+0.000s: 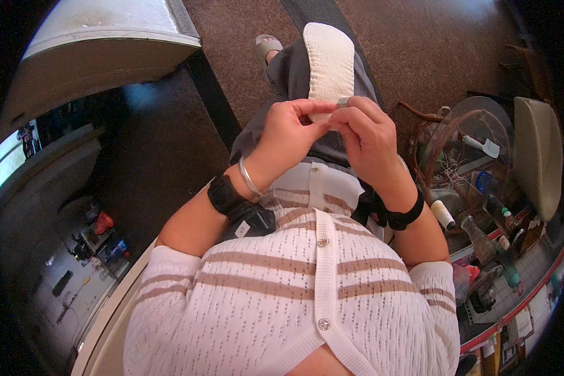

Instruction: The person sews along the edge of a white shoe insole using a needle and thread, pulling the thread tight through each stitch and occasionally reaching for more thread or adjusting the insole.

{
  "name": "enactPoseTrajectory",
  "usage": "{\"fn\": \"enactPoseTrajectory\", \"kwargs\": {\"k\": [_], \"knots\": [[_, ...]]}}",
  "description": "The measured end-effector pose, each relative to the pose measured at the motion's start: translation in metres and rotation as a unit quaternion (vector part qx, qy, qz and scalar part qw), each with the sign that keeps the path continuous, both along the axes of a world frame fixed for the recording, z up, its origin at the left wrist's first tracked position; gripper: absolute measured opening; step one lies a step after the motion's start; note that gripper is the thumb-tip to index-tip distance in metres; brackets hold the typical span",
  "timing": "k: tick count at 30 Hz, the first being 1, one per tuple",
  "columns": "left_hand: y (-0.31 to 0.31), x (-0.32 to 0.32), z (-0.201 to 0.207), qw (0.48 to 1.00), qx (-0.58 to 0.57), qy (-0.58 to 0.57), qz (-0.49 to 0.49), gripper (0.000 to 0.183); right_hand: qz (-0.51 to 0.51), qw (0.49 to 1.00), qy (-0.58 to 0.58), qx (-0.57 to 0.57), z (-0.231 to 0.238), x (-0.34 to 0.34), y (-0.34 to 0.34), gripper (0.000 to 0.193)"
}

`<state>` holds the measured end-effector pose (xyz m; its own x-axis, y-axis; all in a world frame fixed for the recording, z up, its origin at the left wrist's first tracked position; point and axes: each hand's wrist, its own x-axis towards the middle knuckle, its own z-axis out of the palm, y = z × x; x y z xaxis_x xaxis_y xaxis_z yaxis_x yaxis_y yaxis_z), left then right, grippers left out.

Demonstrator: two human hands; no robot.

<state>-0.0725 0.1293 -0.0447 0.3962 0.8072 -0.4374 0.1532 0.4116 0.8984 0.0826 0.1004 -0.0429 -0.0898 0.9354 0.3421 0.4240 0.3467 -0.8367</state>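
Observation:
A cream cloth insole (331, 62) with stitched edges lies lengthwise over my grey-trousered leg. Both my hands meet at its near end. My left hand (287, 131) is closed, thumb and fingers pinching at that end. Close against it, my right hand (371, 135) has its fingertips pinched together; whether a needle or thread is between them is too small to see. A metal ring like a thimble (343, 102) sits on a right-hand finger. The insole's near tip is partly hidden by my fingers.
A pale-topped table (106, 28) stands at the far left. On my right are a shelf with a red edge (501, 319), a white thread spool (442, 214), a glass bottle (478, 239), a white brush-like tool (482, 146) and a beige chair back (537, 156).

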Motion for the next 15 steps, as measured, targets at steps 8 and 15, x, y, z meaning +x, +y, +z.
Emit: {"fn": "enactPoseTrajectory", "kwargs": {"k": [8,15], "knots": [[-0.005,-0.002,-0.015,0.999,0.003,0.053,-0.006,0.021,-0.012,0.855,0.503,-0.127,0.040,0.052,0.006,0.011],[-0.001,-0.002,-0.022,0.999,-0.004,0.051,-0.009,0.022,-0.300,0.903,0.304,0.046,0.118,0.188,-0.060,0.019]]}}
